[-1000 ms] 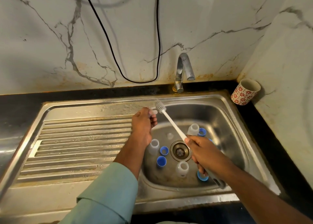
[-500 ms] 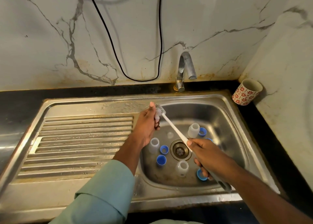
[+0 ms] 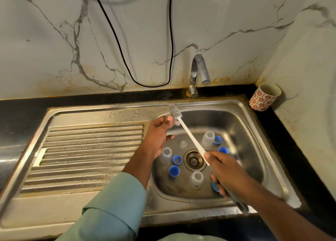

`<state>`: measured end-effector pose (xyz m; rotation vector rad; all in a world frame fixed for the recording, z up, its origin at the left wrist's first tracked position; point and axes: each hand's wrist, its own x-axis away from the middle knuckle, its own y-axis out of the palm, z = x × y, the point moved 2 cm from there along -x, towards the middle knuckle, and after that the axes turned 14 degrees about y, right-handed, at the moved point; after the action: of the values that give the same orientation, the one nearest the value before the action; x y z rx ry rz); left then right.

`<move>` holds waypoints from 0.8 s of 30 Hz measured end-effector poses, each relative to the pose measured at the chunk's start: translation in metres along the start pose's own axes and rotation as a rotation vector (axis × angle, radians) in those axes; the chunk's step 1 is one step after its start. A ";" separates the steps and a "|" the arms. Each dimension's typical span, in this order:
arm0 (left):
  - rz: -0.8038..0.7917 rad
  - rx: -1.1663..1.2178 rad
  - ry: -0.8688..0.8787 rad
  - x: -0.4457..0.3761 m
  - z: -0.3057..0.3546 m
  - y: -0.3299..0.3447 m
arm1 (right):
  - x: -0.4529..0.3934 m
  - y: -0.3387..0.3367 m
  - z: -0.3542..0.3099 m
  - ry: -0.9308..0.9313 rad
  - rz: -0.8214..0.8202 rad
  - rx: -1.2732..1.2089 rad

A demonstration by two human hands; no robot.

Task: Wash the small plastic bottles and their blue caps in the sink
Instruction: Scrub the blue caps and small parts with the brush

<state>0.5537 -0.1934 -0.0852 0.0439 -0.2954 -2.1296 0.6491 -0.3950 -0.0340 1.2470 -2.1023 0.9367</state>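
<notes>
Translucent uncapped bottles [image 3: 196, 179], loose blue caps [image 3: 174, 171]
</notes>
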 end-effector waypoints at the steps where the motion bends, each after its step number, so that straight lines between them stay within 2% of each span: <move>1: 0.014 0.051 -0.003 0.001 -0.001 0.003 | -0.001 0.001 -0.003 0.009 0.005 -0.005; 5: 0.150 0.293 -0.044 -0.001 -0.007 -0.001 | 0.005 0.003 -0.004 -0.029 -0.036 -0.021; 9: 0.176 0.407 -0.101 0.003 -0.014 0.010 | 0.005 0.011 -0.016 -0.029 -0.016 -0.017; 13: 0.287 0.520 -0.108 -0.005 -0.016 0.005 | 0.013 0.007 -0.009 -0.002 -0.055 0.015; 18: 0.207 0.388 -0.127 -0.001 -0.015 0.027 | -0.005 0.007 -0.016 0.023 -0.035 -0.036; 22: 0.436 0.197 -0.091 -0.017 -0.018 -0.006 | -0.015 -0.014 0.010 0.069 0.029 -0.057; 24: 0.456 0.055 -0.065 -0.024 -0.024 -0.016 | -0.025 -0.015 0.018 0.085 0.064 -0.050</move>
<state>0.5577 -0.1695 -0.1142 -0.0564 -0.3645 -1.6723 0.6718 -0.4006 -0.0583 1.1012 -2.0973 0.9417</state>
